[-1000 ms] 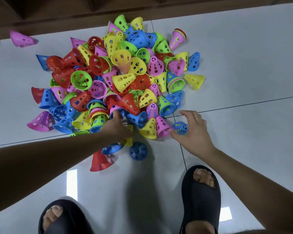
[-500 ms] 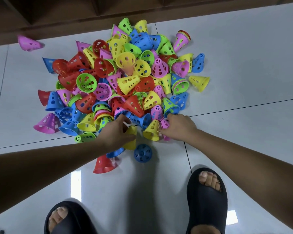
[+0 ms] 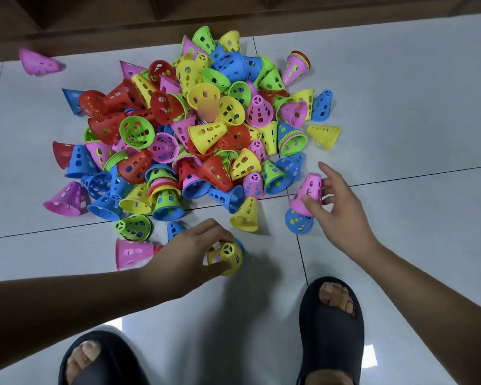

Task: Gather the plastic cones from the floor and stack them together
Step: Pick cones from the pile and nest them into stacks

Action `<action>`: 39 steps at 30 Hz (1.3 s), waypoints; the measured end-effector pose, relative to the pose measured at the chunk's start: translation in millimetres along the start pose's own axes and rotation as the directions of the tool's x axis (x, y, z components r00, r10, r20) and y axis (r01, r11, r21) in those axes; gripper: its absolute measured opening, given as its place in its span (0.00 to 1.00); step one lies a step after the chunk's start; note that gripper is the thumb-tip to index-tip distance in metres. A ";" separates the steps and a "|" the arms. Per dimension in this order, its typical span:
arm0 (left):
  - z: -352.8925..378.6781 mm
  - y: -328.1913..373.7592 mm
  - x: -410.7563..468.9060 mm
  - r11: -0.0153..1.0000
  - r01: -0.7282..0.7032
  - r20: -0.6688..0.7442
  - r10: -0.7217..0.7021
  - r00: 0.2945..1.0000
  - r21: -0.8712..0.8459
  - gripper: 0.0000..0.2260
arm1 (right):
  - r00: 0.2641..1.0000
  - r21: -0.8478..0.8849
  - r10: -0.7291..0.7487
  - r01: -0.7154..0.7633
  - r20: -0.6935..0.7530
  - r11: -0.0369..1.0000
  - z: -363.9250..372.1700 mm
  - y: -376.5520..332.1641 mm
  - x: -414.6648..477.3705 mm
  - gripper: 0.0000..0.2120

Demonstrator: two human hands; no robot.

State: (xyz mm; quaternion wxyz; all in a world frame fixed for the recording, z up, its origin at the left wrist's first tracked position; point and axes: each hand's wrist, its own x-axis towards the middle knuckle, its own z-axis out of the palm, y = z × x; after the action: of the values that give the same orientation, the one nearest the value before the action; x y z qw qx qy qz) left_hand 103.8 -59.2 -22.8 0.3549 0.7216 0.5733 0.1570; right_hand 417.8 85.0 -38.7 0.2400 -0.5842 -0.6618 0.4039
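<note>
A heap of several perforated plastic cones (image 3: pixel 195 129) in red, yellow, green, blue and pink lies on the white tiled floor. My left hand (image 3: pixel 189 251) is closed around a yellow cone (image 3: pixel 228 257) in front of the heap, with a blue cone partly hidden behind it. My right hand (image 3: pixel 342 212) grips a pink cone (image 3: pixel 308 194) at the heap's right front, directly above a blue cone (image 3: pixel 297 222) on the floor. A pink cone (image 3: pixel 131 252) lies beside my left wrist. A yellow cone (image 3: pixel 246 216) stands between my hands.
My two feet in black slides (image 3: pixel 331 340) stand on the tiles in front of the heap. A lone pink cone (image 3: pixel 39 63) lies far left near the dark wooden furniture base (image 3: pixel 233 12) along the back.
Both hands have pulled back from the heap's front edge. My left hand came toward me with a yellow cone; my right hand moved right holding a pink cone.
</note>
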 end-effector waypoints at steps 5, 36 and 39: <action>22.5 -5.1 8.4 0.993 -0.065 0.024 0.063 0.998 0.097 0.18 | 0.993 -0.143 -0.104 0.111 0.057 0.984 6.5 24.2 -24.9 0.30; -19.2 -62.7 0.3 0.757 0.597 -0.126 -0.587 0.800 0.266 0.30 | 0.899 -0.504 0.291 -0.096 0.326 0.858 114.4 -38.5 6.6 0.42; -12.9 -57.0 7.7 0.766 0.617 -0.087 -0.613 0.786 0.178 0.30 | 0.834 -0.407 0.442 -0.297 0.330 0.864 120.0 -37.4 13.0 0.45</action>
State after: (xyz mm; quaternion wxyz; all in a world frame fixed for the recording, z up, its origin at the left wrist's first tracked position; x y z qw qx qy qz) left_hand 57.0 -42.4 -54.7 0.3068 0.5236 0.7946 -0.0165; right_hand 298.7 67.5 -77.2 -0.0931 -0.6364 -0.6289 0.4368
